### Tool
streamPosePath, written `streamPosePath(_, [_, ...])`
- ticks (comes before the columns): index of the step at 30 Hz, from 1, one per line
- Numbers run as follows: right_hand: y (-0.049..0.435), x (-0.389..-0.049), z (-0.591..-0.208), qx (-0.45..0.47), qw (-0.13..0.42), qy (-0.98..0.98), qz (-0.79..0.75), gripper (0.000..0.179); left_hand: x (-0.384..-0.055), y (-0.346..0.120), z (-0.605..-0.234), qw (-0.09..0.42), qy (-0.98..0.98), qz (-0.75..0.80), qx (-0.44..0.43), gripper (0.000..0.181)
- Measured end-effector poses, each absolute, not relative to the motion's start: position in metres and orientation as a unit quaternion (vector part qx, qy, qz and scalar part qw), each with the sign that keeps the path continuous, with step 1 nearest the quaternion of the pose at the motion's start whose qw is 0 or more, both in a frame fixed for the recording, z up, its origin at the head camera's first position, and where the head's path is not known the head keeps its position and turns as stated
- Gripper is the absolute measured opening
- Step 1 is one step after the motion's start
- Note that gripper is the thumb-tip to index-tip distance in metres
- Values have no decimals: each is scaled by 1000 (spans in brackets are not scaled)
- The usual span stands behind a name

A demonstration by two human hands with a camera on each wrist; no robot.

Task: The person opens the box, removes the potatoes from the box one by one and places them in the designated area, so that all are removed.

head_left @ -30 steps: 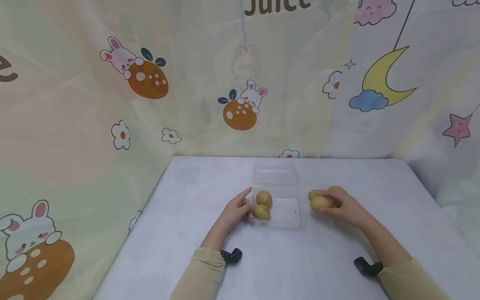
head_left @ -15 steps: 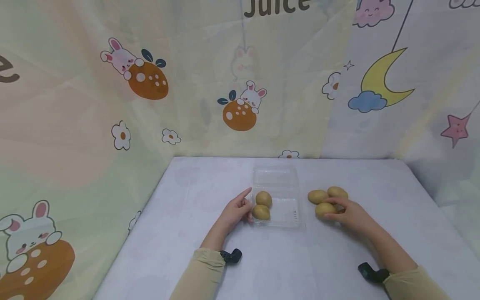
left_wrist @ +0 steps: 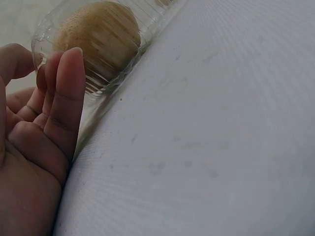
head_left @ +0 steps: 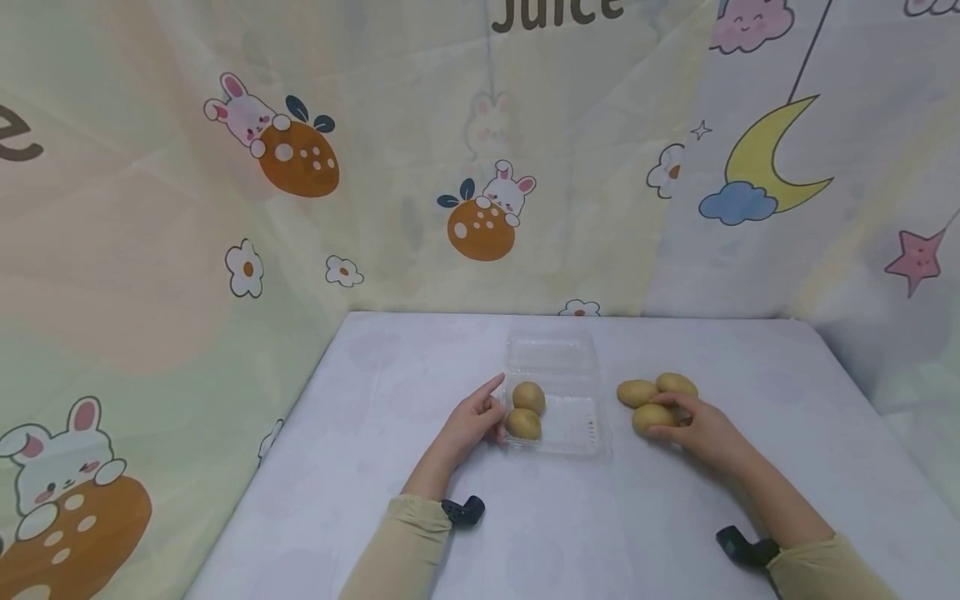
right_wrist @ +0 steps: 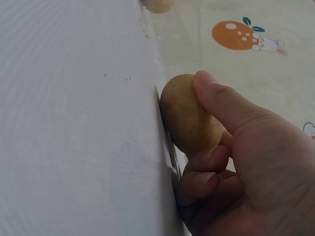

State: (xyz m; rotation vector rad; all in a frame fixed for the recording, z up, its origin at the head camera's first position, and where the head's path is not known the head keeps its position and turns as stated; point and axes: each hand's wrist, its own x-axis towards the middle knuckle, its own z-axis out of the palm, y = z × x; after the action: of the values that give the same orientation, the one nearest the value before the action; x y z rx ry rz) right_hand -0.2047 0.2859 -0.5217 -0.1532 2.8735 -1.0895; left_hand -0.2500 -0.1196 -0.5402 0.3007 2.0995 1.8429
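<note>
A clear plastic clamshell box lies on the table with its lid folded back. Two potatoes, a rear one and a front one, sit along its left side. My left hand is at the box's left side; its index finger points forward, and the left wrist view shows fingertips against the plastic wall. To the right of the box, my right hand pinches a potato between thumb and fingers, low at the tabletop. Behind that potato lie two more, a left one and a right one.
The table has a white cloth, and its back edge meets a printed curtain. Dark wrist cameras, the left one and the right one, are worn on both arms.
My right hand has drawn its potato slightly right and toward the front, uncovering the two behind. During the last half second it hardly moves. The left hand and the box stay still.
</note>
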Motion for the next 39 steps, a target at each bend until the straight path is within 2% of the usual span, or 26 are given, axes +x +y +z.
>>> streamPosePath(20, [286,-205,-518,-86,-12,941,-328,57,-251,-119,-538,164,735,649,105,62])
streamPosePath(27, [287,-204,-517,-84,-23,944,-317,59,-250,-118,-537,169,732,652,102,62])
streamPosePath(33, [285,-204,-510,-104,-49,941,-319,50,-250,-118,-538,167,732,653,101,62])
streamPosePath(39, [274,-203,-493,-105,-38,928,-355,54,-250,-118,-539,166,731,654,101,62])
